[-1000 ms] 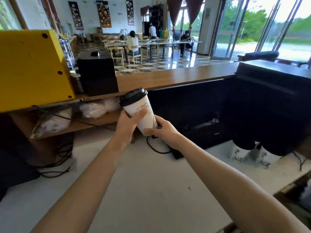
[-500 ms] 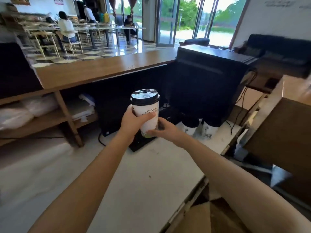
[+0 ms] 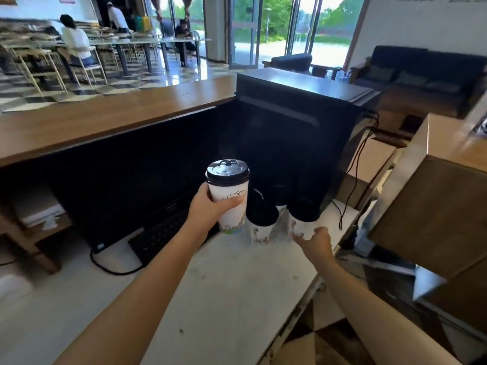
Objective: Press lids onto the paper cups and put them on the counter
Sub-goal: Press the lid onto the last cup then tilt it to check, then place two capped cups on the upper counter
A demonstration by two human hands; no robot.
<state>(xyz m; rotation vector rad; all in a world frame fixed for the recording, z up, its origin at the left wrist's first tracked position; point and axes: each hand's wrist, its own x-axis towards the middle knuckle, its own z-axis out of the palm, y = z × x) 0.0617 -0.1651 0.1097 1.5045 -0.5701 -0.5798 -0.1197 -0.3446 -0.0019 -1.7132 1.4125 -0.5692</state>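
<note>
Evidently ready to be set down, the capped cup (image 3: 229, 204) is held upright above the table (image 3: 237, 285), with the fingers of the left hand (image 3: 208, 210) wrapped round it. The right hand (image 3: 315, 241), fingers loosely apart, hovers by a standing cup (image 3: 301, 225), perhaps to steady it.

I am seeing open room on the white worktop (image 3: 237, 291), a bare stretch running back toward the camera. Ahead, lidded cups (image 3: 263, 219) are crowding the far corner at the foot of the black machine (image 3: 290, 122), which is walling off the back. The paper cup (image 3: 232, 206) in the left hand (image 3: 208, 210) is hanging just beside the nearest one. The keyboard (image 3: 160, 233) is blocking the left; a cable (image 3: 352, 184) and wooden box (image 3: 434, 212) are hemming the right.
</note>
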